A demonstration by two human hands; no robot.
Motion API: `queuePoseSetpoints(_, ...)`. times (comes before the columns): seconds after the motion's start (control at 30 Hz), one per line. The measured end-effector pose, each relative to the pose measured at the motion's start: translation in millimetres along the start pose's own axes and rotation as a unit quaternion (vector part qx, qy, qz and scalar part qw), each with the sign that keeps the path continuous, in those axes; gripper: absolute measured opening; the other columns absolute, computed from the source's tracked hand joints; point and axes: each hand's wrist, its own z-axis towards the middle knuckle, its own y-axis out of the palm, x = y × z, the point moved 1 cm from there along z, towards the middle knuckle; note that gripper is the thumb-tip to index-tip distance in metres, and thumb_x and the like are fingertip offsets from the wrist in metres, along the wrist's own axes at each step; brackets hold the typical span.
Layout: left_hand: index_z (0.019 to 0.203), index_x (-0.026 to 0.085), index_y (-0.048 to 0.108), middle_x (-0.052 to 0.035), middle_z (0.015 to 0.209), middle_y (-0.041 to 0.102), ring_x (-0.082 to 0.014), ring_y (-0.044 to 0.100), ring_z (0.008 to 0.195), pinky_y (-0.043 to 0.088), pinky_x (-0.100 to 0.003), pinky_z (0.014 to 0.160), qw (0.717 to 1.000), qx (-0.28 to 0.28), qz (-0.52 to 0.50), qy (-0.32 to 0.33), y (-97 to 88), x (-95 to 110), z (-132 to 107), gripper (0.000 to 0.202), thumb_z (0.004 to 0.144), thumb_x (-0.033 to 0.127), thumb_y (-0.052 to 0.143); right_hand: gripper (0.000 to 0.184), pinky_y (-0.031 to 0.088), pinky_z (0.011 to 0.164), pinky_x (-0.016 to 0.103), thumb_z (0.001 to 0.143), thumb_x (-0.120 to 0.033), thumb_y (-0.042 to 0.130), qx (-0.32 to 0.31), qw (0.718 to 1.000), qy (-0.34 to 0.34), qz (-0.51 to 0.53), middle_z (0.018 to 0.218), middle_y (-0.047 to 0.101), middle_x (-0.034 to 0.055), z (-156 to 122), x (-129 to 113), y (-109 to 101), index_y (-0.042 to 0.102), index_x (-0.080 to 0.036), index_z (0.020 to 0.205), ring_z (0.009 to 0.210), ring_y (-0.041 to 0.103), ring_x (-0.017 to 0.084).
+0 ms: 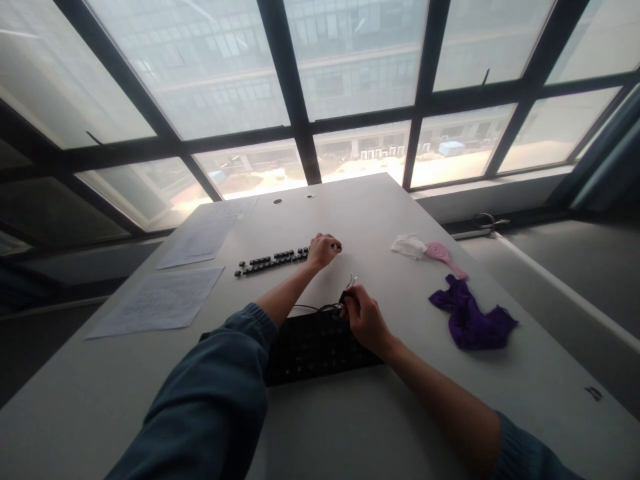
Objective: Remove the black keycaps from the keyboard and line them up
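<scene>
A black keyboard [315, 347] with its keycaps off lies on the white table [360, 213] in front of me. A row of loose black keycaps [273, 261] is lined up farther back. My left hand [324, 250] reaches to the right end of that row, fingers pinched on a keycap. My right hand [363, 317] hovers at the keyboard's far right corner, closed on a small wire keycap puller [351, 283] whose prongs stick up. A thin black cable [313, 308] curls beside it.
Printed paper sheets [160, 300] lie at the left. At the right are a crumpled white tissue [409, 245], a pink hairbrush [443, 257] and a purple cloth [470, 319]. Large windows stand beyond the table's far edge.
</scene>
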Motion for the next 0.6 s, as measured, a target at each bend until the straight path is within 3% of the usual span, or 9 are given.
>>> queuePoseSetpoints(0.4, 0.104, 0.022, 0.074, -0.0075, 0.099, 0.075, -0.0302, 0.053, 0.106, 0.032, -0.044, 0.095, 0.999, -0.03, 0.022, -0.002, 2.1, -2, -3, 0.028, 0.077, 0.019, 0.071, 0.008, 0.049, 0.064, 0.027, 0.096, -0.025, 0.044, 0.008, 1.0, 0.001, 0.007, 0.066, 0.064, -0.0005, 0, 1, -1, 0.052, -0.024, 0.1, 0.062, 0.064, 0.018)
queuePoseSetpoints(0.6, 0.107, 0.023, 0.072, -0.0093, 0.113, 0.069, -0.0316, 0.05, 0.111, 0.035, -0.043, 0.093, 1.0, 0.002, 0.025, -0.005, -21.8, 4, -11, 0.029, 0.078, 0.025, 0.074, 0.01, 0.05, 0.06, 0.027, 0.099, -0.031, 0.042, 0.084, 0.994, 0.027, 0.069, 0.072, 0.063, -0.0004, 2, 4, 0, 0.047, -0.023, 0.1, 0.06, 0.064, 0.016)
